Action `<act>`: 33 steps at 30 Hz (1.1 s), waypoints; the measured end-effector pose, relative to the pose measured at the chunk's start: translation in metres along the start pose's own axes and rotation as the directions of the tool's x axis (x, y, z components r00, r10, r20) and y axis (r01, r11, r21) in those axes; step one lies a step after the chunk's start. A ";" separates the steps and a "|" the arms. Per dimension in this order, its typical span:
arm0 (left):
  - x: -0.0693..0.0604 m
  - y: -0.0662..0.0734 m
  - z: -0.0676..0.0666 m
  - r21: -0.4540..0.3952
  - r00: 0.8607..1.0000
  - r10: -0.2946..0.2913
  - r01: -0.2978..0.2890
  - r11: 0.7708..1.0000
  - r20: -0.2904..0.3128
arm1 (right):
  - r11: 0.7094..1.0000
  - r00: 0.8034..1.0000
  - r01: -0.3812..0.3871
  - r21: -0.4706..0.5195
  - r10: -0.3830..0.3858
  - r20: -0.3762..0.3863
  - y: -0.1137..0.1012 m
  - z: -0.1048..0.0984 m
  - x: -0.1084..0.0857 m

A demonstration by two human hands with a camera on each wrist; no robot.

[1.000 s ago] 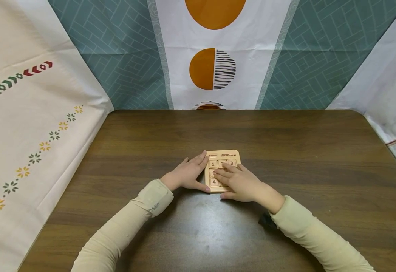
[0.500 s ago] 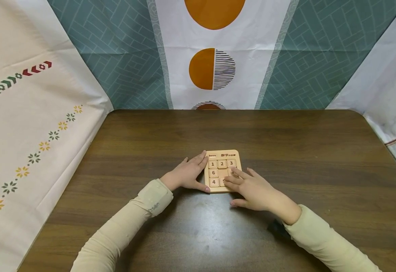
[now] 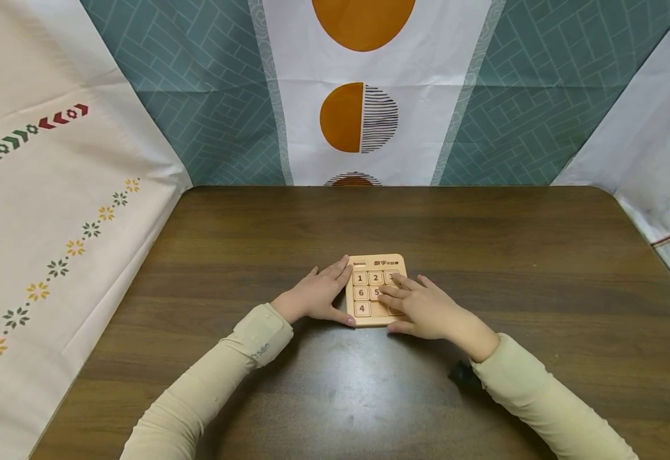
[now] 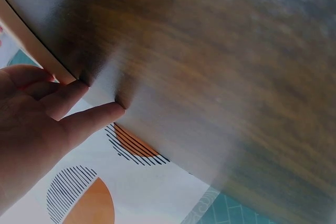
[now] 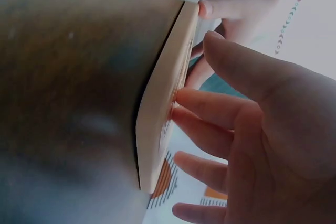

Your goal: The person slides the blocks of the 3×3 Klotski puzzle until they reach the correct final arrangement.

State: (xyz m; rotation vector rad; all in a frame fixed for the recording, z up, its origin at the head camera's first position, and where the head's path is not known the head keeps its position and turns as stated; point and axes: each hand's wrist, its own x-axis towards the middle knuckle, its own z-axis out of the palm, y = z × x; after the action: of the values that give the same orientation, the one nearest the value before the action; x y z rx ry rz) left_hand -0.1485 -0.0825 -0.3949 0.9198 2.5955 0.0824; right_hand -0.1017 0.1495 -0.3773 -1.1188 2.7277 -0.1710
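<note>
A square wooden number slide puzzle (image 3: 376, 258) lies flat on the table in the head view. Tiles 1, 2, 6 and 4 can be read, and the 5 tile (image 3: 374, 293) sits in the middle row. The bottom row has a gap right of the 4. My left hand (image 3: 319, 295) rests along the puzzle's left edge, fingers extended and thumb at the near left corner. Over the right side lies my right hand (image 3: 429, 311), its fingertips touching tiles near the centre and hiding those at the right. The right wrist view shows these fingers (image 5: 210, 106) fairly straight on the board's face.
The brown wooden table (image 3: 243, 236) extends around the puzzle. A patterned cloth (image 3: 220, 115) hangs behind its far edge, and a cream cloth (image 3: 82, 300) with floral print borders the left side. A dark object (image 3: 463, 375) shows beneath the right wrist.
The 5 tile has slid from the bottom row up to the middle, leaving a gap below it. My right hand shifted right and nearer, then slightly back up. The left hand stayed still.
</note>
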 end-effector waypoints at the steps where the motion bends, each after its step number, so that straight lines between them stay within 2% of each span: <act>1: 0.000 0.000 0.000 -0.001 1.000 0.001 -0.001 1.000 0.000 | 1.000 1.000 0.001 0.005 -0.001 0.001 0.001 0.000 0.000; 9: 0.000 -0.001 0.001 0.000 1.000 0.004 -0.004 1.000 -0.003 | 1.000 0.999 0.003 -0.005 -0.004 -0.051 0.002 -0.001 -0.016; 15: 0.000 -0.001 0.002 0.004 1.000 0.002 -0.002 1.000 0.000 | 1.000 0.999 -0.006 0.001 0.006 -0.045 0.001 0.001 -0.027; 28: 0.000 -0.001 0.001 -0.002 1.000 0.000 0.000 1.000 0.002 | 0.999 0.998 0.051 -0.009 -0.052 -0.020 -0.012 0.004 -0.012; 33: 0.000 -0.001 0.001 0.004 1.000 0.002 -0.002 1.000 -0.003 | 1.000 0.999 -0.020 -0.006 0.020 -0.025 -0.005 0.002 -0.012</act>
State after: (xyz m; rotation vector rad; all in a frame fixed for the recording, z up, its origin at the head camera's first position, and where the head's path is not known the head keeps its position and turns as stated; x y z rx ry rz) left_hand -0.1485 -0.0832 -0.3957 0.9250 2.5989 0.0790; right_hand -0.0895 0.1550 -0.3766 -1.0980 2.7625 -0.1748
